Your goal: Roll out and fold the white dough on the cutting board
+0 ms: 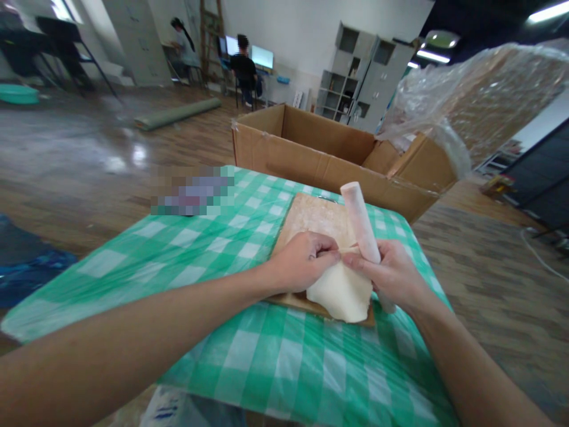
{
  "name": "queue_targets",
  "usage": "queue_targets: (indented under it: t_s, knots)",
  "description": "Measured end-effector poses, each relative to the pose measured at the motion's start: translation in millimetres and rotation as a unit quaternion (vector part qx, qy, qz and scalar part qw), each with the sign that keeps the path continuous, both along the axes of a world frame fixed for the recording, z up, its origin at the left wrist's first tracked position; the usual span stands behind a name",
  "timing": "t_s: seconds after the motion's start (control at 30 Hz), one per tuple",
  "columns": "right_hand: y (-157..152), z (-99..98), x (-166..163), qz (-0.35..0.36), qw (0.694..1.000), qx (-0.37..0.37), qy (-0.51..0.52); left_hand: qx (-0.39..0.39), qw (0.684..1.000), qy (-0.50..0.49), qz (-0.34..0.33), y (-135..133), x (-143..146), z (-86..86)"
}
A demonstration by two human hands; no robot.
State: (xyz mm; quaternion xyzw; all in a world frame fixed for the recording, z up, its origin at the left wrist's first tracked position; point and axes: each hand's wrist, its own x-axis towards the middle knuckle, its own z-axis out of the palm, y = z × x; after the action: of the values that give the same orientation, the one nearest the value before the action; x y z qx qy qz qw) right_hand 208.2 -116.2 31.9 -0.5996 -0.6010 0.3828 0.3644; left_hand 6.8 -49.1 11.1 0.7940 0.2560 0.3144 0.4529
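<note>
A pale, thin sheet of dough [342, 293] hangs from my fingers over the near end of a wooden cutting board [306, 216]. My left hand [306, 259] is closed, pinching the dough's upper edge between thumb and fingers. Wrapped around a floury rolling pin [361, 222], my right hand [393, 270] also touches the dough's upper edge with its thumb tip. The pin is tilted, its far end raised up and left, its lower end showing below the right hand. White flour dusts the board.
A green-and-white checked cloth [231, 237] covers the table. Beyond its far edge stands an open cardboard box [306, 151] with clear plastic wrap [427, 101] at its right. A blurred-out item [193, 194] lies at the table's far left. Two people sit in the background.
</note>
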Motion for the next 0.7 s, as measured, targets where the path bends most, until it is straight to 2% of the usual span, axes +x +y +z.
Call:
queue_targets:
  t_s: [0.13,0.3,0.37,0.6,0.7]
  knots:
    - [0.0,-1.0,-1.2,0.005,1.0,0.007,0.002,-0.024,1.0,-0.015,0.003,1.7,0.3,-2.1]
    - [2.0,-1.7,2.8,-0.041,0.997,0.045,0.046,-0.172,0.985,-0.023,-0.022,10.2,-4.0,-7.4]
    - [1.7,-0.7,3.2,-0.045,0.997,0.041,0.045,-0.198,0.98,-0.024,-0.027,12.6,-6.0,-10.1]
    - [-2.1,2.9,-1.3,-0.03,0.999,0.038,-0.001,-0.128,0.991,-0.041,0.001,8.1,-4.5,-8.2]
    - [-2.7,1.7,0.1,-0.039,0.997,0.064,-0.034,-0.138,0.99,-0.03,-0.002,6.0,-4.5,-5.0]
